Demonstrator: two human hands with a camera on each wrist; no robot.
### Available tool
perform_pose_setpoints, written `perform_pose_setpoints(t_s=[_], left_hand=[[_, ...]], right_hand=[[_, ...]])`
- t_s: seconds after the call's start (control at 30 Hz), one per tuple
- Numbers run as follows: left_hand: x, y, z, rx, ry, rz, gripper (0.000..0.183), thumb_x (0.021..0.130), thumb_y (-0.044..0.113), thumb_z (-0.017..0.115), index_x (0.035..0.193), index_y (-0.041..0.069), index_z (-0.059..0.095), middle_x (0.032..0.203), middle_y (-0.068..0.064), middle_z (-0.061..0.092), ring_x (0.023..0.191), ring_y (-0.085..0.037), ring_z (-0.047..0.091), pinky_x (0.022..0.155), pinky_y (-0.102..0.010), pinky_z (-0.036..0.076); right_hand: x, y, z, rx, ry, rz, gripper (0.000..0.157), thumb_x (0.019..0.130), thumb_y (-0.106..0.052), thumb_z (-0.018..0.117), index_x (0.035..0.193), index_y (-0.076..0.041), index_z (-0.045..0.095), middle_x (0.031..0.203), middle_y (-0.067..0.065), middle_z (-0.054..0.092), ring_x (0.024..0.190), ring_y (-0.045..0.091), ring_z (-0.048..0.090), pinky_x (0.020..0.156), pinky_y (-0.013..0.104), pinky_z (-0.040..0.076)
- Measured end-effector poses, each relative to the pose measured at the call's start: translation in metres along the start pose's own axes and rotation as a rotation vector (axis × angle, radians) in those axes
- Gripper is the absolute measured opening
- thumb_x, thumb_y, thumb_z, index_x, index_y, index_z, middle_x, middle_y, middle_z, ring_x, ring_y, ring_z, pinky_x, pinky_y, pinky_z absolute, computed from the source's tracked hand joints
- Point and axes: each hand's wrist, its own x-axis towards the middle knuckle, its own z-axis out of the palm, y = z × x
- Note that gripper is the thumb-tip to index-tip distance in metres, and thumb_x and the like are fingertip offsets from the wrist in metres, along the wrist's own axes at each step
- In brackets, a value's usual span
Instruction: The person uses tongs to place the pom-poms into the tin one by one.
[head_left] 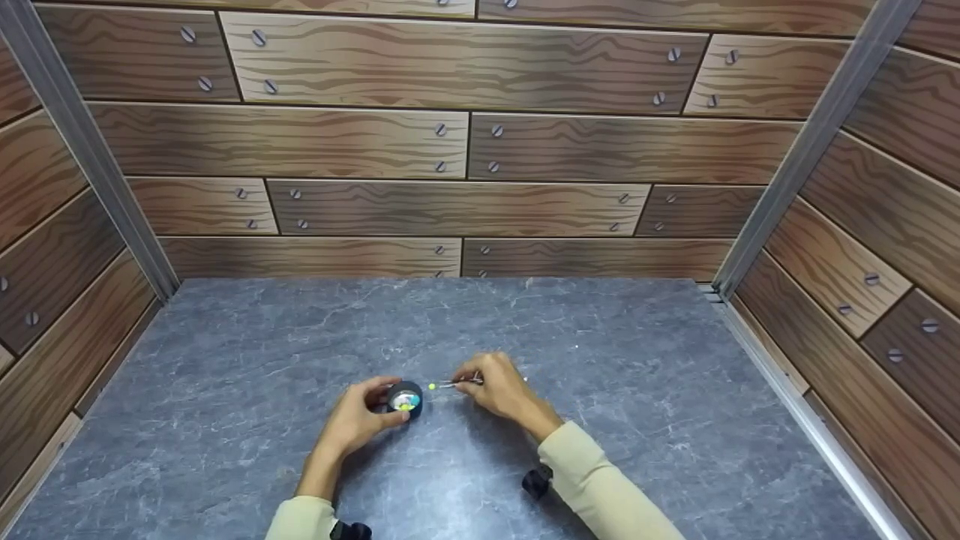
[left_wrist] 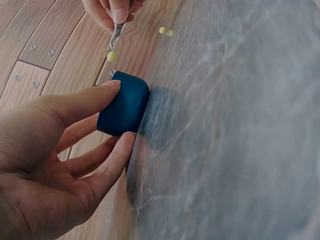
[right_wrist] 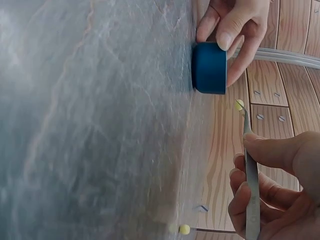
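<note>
A small round dark-blue cup (head_left: 393, 412) stands on the table, with yellow, white and turquoise bits inside it. My left hand (head_left: 355, 421) grips the cup from the left, thumb and fingers around its wall. Slim metal tweezers (right_wrist: 252, 190) are pinched in my right hand (head_left: 501, 386). At their bent tips they hold a yellow bead (right_wrist: 239, 105), which hangs above the table just right of the cup's rim. Another yellow bead (right_wrist: 184, 229) lies on the table, beyond the right hand.
The grey marbled tabletop (head_left: 645, 420) is bounded by wood-print walls (head_left: 465, 142) at the back and both sides. Metal posts (head_left: 802, 142) stand at the back corners, and a metal rail (head_left: 817, 435) runs along the right edge.
</note>
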Motion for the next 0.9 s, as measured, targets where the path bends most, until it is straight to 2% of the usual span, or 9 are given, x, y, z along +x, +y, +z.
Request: perform_pose_setpoints(t_s=[0.4, 0.6, 0.9], left_hand=[[0.001, 0.000, 0.000, -0.005, -0.001, -0.004, 0.058, 0.079, 0.007, 0.088, 0.132, 0.001, 0.067, 0.126, -0.024, 0.072, 0.110, -0.033, 0.071, 0.098, -0.051, 0.056], [0.001, 0.000, 0.000, 0.000, 0.002, 0.005, 0.057, 0.079, 0.008, 0.088, 0.131, 0.001, 0.067, 0.125, -0.023, 0.072, 0.110, -0.033, 0.071, 0.098, -0.051, 0.056], [0.001, 0.001, 0.000, -0.007, -0.003, -0.002, 0.056, 0.079, 0.007, 0.088, 0.131, 0.002, 0.068, 0.125, -0.023, 0.072, 0.111, -0.033, 0.071, 0.098, -0.050, 0.056]], right_hand=[[0.004, -0.005, 0.009, 0.038, -0.014, -0.014, 0.008, 0.087, -0.003, 0.079, 0.095, -0.004, 0.082, 0.083, 0.011, 0.077, 0.072, 0.011, 0.062, 0.064, 0.020, 0.050], [0.006, -0.008, 0.011, 0.050, -0.025, -0.013, 0.009, 0.088, -0.003, 0.078, 0.096, -0.004, 0.082, 0.087, 0.011, 0.078, 0.074, 0.015, 0.067, 0.066, 0.019, 0.051], [0.010, -0.008, 0.019, 0.028, -0.027, 0.006, 0.009, 0.089, -0.006, 0.078, 0.097, -0.005, 0.083, 0.087, 0.009, 0.079, 0.074, 0.012, 0.066, 0.065, 0.020, 0.051]])
